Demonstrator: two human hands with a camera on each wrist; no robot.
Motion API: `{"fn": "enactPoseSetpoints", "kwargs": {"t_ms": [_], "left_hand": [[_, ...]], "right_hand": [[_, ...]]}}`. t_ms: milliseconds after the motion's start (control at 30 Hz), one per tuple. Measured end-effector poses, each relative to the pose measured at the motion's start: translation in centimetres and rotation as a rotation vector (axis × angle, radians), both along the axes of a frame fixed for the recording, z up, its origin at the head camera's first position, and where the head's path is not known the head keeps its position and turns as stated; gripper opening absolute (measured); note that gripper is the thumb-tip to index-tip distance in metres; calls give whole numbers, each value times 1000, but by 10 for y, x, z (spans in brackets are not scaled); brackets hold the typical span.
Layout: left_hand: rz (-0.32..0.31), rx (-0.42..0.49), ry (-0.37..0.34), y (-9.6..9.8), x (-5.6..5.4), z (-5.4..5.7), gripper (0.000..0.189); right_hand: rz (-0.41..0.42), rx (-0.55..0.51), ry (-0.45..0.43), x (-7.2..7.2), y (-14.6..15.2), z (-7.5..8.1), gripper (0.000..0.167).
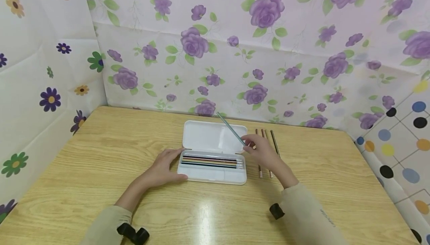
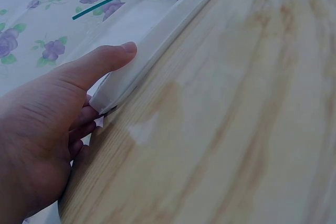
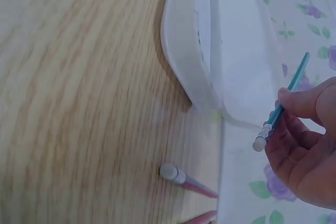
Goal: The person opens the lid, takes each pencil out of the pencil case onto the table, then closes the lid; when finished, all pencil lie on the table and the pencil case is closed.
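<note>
A white pencil case (image 1: 211, 176) lies on the table with its lid (image 1: 205, 136) raised at the back. Several pencils (image 1: 211, 161) rest side by side in its tray, eraser ends to the right. At the case's left end, my left hand (image 1: 163, 168) holds it, thumb at the front corner and fingers toward the back; the thumb (image 2: 113, 59) lies along the case's side in the left wrist view. Above the case's right side, my right hand (image 1: 263, 153) pinches a teal pencil (image 1: 231, 128) near its eraser end, its other end slanting up and left.
Several loose pencils (image 1: 274, 142) lie on the wooden table (image 1: 319, 185) right of the case, partly hidden by the right forearm. A flowered cloth (image 1: 231, 69) hangs behind the table. Black wrist mounts (image 1: 277, 211) sit near both sleeves.
</note>
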State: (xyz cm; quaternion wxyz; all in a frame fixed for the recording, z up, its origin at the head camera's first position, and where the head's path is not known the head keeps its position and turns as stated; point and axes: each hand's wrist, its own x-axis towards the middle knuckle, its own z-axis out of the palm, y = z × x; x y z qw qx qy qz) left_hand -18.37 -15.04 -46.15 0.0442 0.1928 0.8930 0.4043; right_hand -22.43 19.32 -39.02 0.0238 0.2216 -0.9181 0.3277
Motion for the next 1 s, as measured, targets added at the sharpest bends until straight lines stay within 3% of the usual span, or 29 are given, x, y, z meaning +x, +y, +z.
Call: {"fn": "enactPoseSetpoints", "kwargs": {"t_ms": [333, 533, 700, 1000], "left_hand": [[2, 6, -6, 0, 1, 1, 97], [2, 12, -7, -1, 1, 0, 97], [1, 9, -6, -1, 0, -1, 97], [2, 5, -6, 0, 0, -1, 98]], "right_hand": [[-132, -9, -68, -2, 27, 5, 28], [-199, -13, -57, -1, 42, 8, 29], [-219, -7, -24, -1, 57, 6, 29], [-266, 33, -43, -4, 88, -1, 29]]}}
